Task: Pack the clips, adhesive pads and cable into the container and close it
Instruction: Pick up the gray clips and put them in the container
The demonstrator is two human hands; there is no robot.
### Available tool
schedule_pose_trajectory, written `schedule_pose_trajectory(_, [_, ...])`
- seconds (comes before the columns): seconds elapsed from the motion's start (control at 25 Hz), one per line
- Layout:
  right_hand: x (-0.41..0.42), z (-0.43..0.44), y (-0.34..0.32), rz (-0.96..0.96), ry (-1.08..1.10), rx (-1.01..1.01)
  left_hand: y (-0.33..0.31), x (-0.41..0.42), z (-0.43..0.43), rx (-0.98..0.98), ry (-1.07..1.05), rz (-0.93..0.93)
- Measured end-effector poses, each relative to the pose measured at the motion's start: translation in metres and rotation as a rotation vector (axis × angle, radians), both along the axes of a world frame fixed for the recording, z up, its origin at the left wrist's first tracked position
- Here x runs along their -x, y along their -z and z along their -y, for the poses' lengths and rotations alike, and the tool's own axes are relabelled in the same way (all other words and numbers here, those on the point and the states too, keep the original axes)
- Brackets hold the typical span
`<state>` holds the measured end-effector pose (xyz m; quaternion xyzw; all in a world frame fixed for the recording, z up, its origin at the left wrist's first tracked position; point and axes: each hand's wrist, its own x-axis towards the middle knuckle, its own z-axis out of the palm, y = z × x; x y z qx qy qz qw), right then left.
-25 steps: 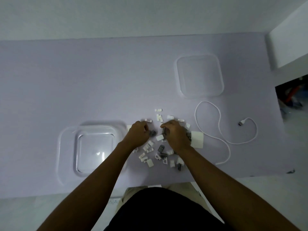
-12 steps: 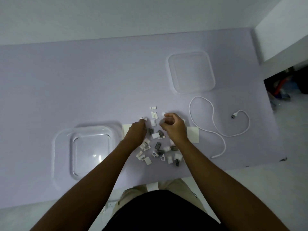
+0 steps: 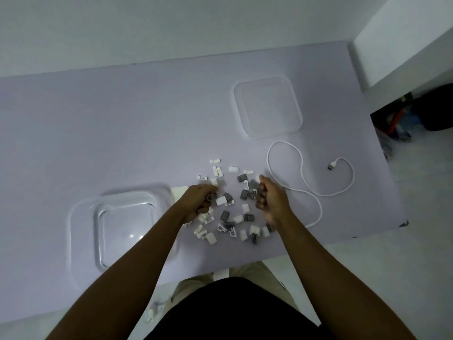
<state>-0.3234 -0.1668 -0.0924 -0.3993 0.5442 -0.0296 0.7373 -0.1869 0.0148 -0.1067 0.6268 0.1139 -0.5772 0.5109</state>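
- Since the container [image 3: 71, 231] is parked open on the worktop [image 3: 122, 123] just left of the pile, only a short carry is needed for each handful.
- Clips [image 3: 225, 215], white and grey mixed, are scattered loose between the two hands. None can be made out in the container, so gathering is judged to be the step in hand.
- The lid [image 3: 297, 114] is laid flat at the far side, well apart from everything. It's probably being kept out of the way until last.
- The cable [image 3: 320, 212] is left in loose loops to the right of the pile and isn't touched.
- One white adhesive pad [image 3: 177, 193] is seen right by the container's corner, partly covered by the left hand [image 3: 199, 202].
- The left hand is held low over the pile, with its fingers curled round a few white clips.
- The right hand [image 3: 269, 200] is bunched into a fist with its knuckles facing the pile. A white bit shows at the top, so clips are judged to be held inside.
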Motion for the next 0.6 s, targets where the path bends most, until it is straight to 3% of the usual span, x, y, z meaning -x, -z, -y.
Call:
schedule_pose_trajectory(0.08, [0.007,0.003,0.012,-0.191,-0.244,0.458,0.0,0.002,0.003,-0.04,0.078,0.127])
schedule_pose_trajectory(0.16, [0.011,0.004,0.021,-0.228,-0.392,0.749,0.0,0.001,0.004,-0.097,0.107,0.25])
schedule_pose_trajectory(0.36, [-0.002,0.0,0.035,-0.259,-0.633,0.904,0.005,0.001,0.002,-0.34,0.438,0.801])
schedule_pose_trajectory(0.48, [-0.007,0.0,0.041,-0.336,-0.736,0.99,0.007,0.009,0.005,-0.406,0.544,0.818])
schedule_pose_trajectory(0.6, [-0.005,0.001,0.039,-0.266,-0.659,0.986,0.008,0.015,0.014,-0.412,0.793,0.828])
